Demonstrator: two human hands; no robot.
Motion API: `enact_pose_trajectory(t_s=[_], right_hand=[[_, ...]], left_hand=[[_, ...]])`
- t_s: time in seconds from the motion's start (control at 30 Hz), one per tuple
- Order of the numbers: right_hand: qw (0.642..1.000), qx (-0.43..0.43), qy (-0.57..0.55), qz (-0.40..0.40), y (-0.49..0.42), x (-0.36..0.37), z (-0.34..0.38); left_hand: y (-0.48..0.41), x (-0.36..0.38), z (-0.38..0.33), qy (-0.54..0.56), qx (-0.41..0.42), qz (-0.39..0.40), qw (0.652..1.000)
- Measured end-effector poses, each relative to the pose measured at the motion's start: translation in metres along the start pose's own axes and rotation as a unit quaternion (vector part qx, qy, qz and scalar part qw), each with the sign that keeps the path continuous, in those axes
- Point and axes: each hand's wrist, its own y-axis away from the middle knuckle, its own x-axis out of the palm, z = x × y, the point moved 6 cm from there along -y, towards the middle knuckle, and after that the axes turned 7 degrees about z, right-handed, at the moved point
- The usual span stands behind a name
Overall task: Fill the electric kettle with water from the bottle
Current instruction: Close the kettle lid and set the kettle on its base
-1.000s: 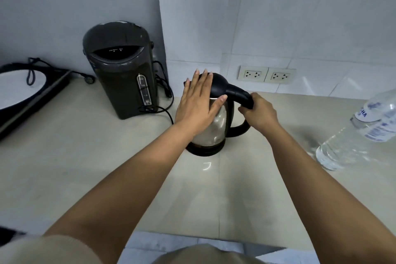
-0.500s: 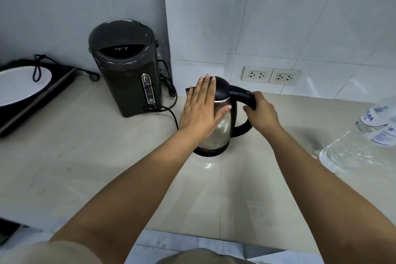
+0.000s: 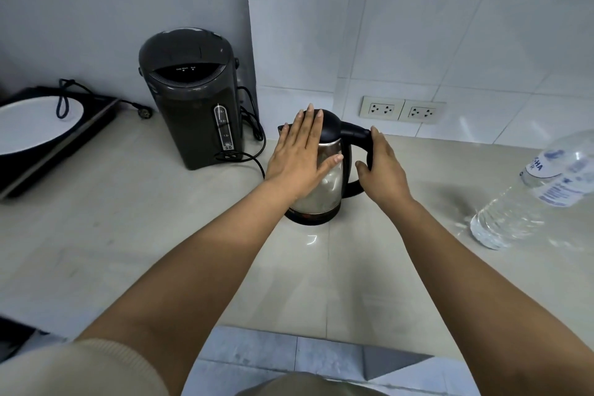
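Bracing the steel kettle (image 3: 324, 177) mid-counter (image 3: 112, 235), left hand (image 3: 297, 159) lies flat against its side, fingers together, right hand (image 3: 384, 167) loosely curled at the handle, lid shut; water bottle (image 3: 527, 199) stands well right, thermo pot (image 3: 193, 100) close left, near counter edge free.

My left hand (image 3: 300, 157) lies flat against the kettle (image 3: 324, 183), and my right hand (image 3: 384, 167) sits at its handle, so the kettle blocks the gap between them. Left of my left hand, the dark water dispenser (image 3: 193, 100) stands close, its cord (image 3: 247, 156) looped on the counter (image 3: 128, 235) just beside my wrist. Farther left, the black tray with a white plate (image 3: 35, 128) fills the counter's edge. Right of my right hand the counter lies bare as far as the water bottle (image 3: 527, 199), which stands well apart. Below both forearms, toward me, the counter is open.
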Motion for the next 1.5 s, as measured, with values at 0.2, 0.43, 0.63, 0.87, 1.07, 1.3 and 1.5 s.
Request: enact_pose_trajectory(t_s=[0.2, 0.43, 0.63, 0.87, 1.07, 1.3, 1.5], right_hand=[[0.999, 0.002, 0.032, 0.003, 0.008, -0.003, 0.005], [0.998, 0.011, 0.056, 0.005, 0.009, -0.004, 0.012], [0.993, 0.025, 0.119, 0.011, 0.009, -0.003, 0.017], [0.984, 0.020, 0.177, 0.005, 0.013, -0.003, 0.018], [0.979, 0.016, 0.205, -0.006, 0.021, -0.002, 0.022], [0.976, -0.006, 0.218, -0.009, 0.045, 0.012, 0.025], [0.978, 0.000, 0.206, 0.012, 0.066, 0.017, 0.023]], left_hand=[[0.009, 0.004, -0.003, -0.012, -0.005, 0.010, 1.000], [0.009, 0.001, -0.002, -0.016, -0.006, 0.047, 0.999], [0.009, -0.002, -0.001, -0.015, -0.001, 0.064, 0.998], [0.010, -0.003, -0.001, -0.018, 0.003, 0.068, 0.997], [0.015, -0.002, 0.003, -0.018, 0.011, 0.069, 0.997], [0.030, -0.001, 0.010, -0.023, 0.020, 0.076, 0.997], [0.057, -0.001, 0.013, -0.033, 0.013, 0.105, 0.994]])
